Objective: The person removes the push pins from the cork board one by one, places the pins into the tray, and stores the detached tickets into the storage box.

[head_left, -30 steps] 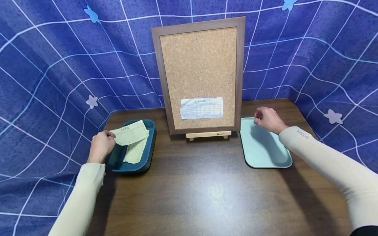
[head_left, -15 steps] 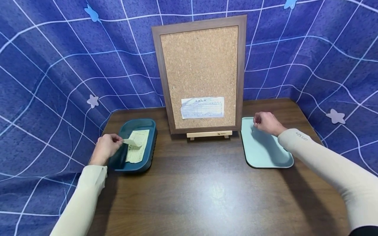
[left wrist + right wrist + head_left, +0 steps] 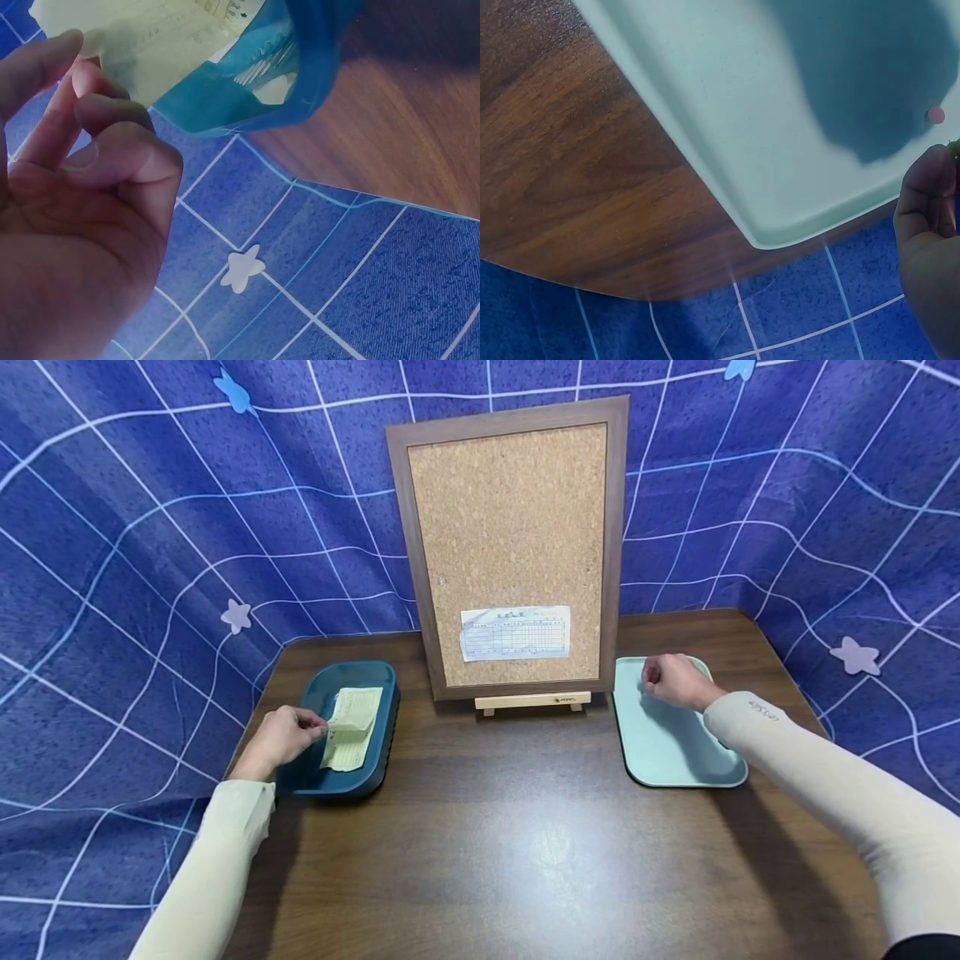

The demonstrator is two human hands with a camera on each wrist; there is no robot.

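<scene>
My left hand (image 3: 285,739) pinches the edge of a pale yellow printed paper slip (image 3: 354,717) over the dark teal basket (image 3: 386,718). A second slip (image 3: 347,756) lies under it in the basket. In the left wrist view the thumb and forefinger meet at the corner of the held slip (image 3: 150,45). Above the pale green tray (image 3: 675,756), my right hand (image 3: 677,681) has its fingers curled together. At its fingertips in the right wrist view shows a bit of a small yellow-green thing (image 3: 953,148), its kind unclear. A small pink disc (image 3: 936,115) lies on the tray.
A framed cork board (image 3: 510,518) leans on a small wooden stand (image 3: 532,702) at the back of the brown table (image 3: 510,843). A white printed slip (image 3: 515,633) is on its lower part. Blue curtain (image 3: 180,527) surrounds the table's back and sides.
My left hand has moved right and down with the slip, which was held up above the basket and now overlaps the slip below. The right hand stays over the tray, slightly lower.
</scene>
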